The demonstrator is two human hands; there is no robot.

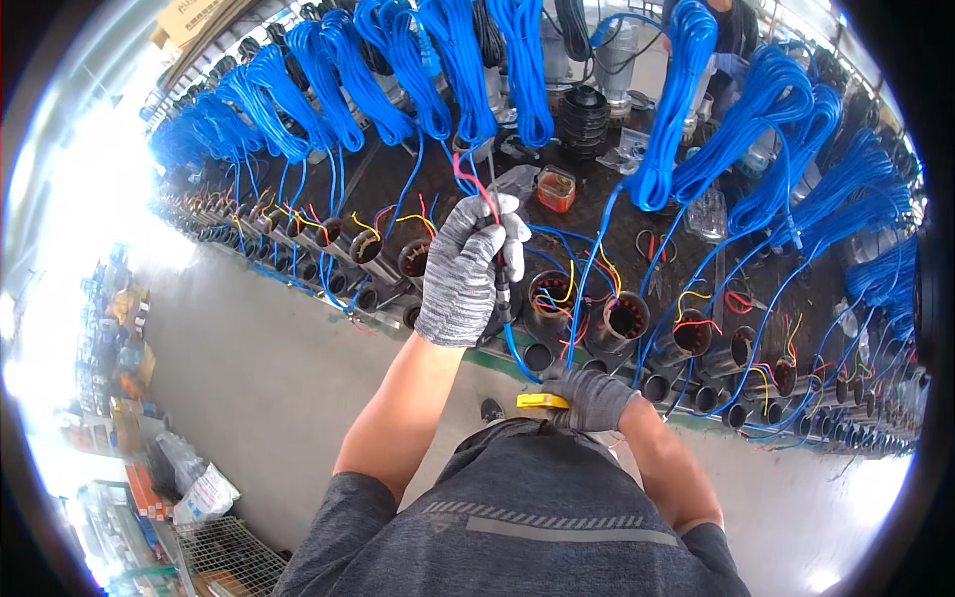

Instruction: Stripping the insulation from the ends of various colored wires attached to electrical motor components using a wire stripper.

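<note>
My left hand (473, 264), in a grey-and-white striped glove, is raised over the bench edge. Its closed fingers pinch the end of a blue cable (515, 353); a red wire (470, 175) sticks out above them and a black sleeve (502, 289) shows below. Lower and to the right, close to my body, my right hand (594, 398) wears a grey glove and is closed around a yellow tool (542, 401). Most of that tool is hidden, so its kind is unclear. Near both hands, an open metal cylinder (550, 296) has coloured wires coming out.
Coiled blue cables (662, 99) hang in a row across the bench. More metal cylinders (625, 316) line its near edge. On the dark benchtop (607, 214) lie a small red-orange container (555, 189) and red-handled scissors (655, 247). A wire basket (234, 557) stands at lower left.
</note>
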